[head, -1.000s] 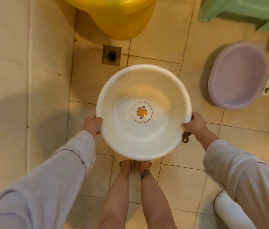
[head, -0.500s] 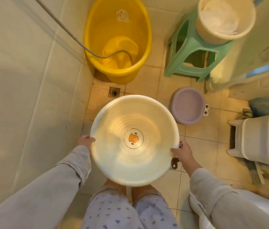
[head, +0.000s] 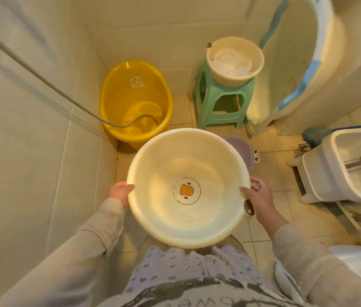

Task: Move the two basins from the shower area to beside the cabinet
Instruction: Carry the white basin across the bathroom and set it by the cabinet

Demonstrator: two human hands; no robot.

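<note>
A large white basin (head: 157,209) with an orange duck print in its bottom is held level at waist height in front of me. My left hand (head: 119,192) grips its left rim and my right hand (head: 258,196) grips its right rim, next to a small hanging tab. A smaller purple basin (head: 242,149) with a pair of cartoon eyes on its rim sits on the floor tiles beyond, mostly hidden behind the white basin.
A yellow tub (head: 135,100) with a shower hose (head: 42,79) in it stands in the far left corner. A green stool (head: 221,103) carries a cream bucket (head: 235,60). A white toilet (head: 343,165) is at the right, a tiled wall at the left.
The white basin has been lifted from near the floor to waist height with both hands on it. The view has risen, and now the purple basin is largely covered by it.
</note>
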